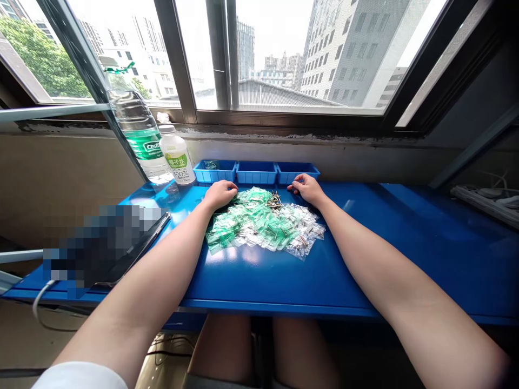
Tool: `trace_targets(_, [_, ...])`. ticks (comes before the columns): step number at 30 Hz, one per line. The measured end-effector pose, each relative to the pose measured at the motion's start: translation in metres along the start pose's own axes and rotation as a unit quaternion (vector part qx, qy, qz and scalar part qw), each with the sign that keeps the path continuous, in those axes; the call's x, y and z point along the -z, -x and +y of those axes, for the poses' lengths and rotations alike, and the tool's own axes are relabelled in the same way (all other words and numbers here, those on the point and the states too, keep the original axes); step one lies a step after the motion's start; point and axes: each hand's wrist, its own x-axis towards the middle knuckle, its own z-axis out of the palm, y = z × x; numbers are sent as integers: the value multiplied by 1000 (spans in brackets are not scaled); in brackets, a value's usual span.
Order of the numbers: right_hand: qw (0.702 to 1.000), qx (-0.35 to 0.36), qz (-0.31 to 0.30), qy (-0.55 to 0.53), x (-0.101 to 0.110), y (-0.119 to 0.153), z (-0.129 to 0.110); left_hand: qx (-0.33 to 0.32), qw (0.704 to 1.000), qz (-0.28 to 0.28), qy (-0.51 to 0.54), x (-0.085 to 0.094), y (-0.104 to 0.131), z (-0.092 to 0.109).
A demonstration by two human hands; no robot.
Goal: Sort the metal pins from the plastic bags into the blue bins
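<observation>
A heap of small clear zip bags (pixel 302 221) and green-tinted plastic bags (pixel 253 216) lies on the blue table, with small metal pieces showing inside some of them. Loose bronze-coloured screw-like pieces (pixel 274 200) sit at the heap's far edge. My left hand (pixel 220 194) rests at the heap's left far side, fingers curled together; its palm is hidden. Beyond the heap's right side, my right hand (pixel 308 188) is closed loosely, its fingertips near the bins. What either hand holds, if anything, does not show.
Three joined blue bins, left (pixel 214 173), middle (pixel 257 174) and right (pixel 298 170), stand along the wall; the left one has green bags inside. A large water bottle (pixel 141 143), a white bottle (pixel 178 159) and a blurred dark device (pixel 109 243) are on the left.
</observation>
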Motion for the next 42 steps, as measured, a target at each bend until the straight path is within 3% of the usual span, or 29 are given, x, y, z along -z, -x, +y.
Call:
trace_targets(9, [995, 69, 2, 71, 3, 2, 1, 2, 1000, -5, -3, 1, 0, 1])
trace_targets(19, [999, 21, 31, -30, 2, 4, -2, -1, 1000, 0, -1, 0, 0, 0])
trace_targets(23, [997, 43, 10, 70, 3, 5, -4, -3, 1000, 0, 0, -1, -1, -1])
trace_targets(28, [967, 99, -10, 236, 0, 7, -8, -5, 1000, 1, 1, -1, -2, -2])
trace_targets(35, [940, 110, -2, 323, -6, 2, 0, -3, 1000, 1, 1, 0, -1, -1])
trace_targets(38, [943, 103, 3, 316, -6, 1, 1, -5, 1000, 2, -1, -1, -1, -2])
trace_targets(42, [976, 63, 23, 207, -1, -2, 1, -3, 1000, 2, -5, -1, -1, -2])
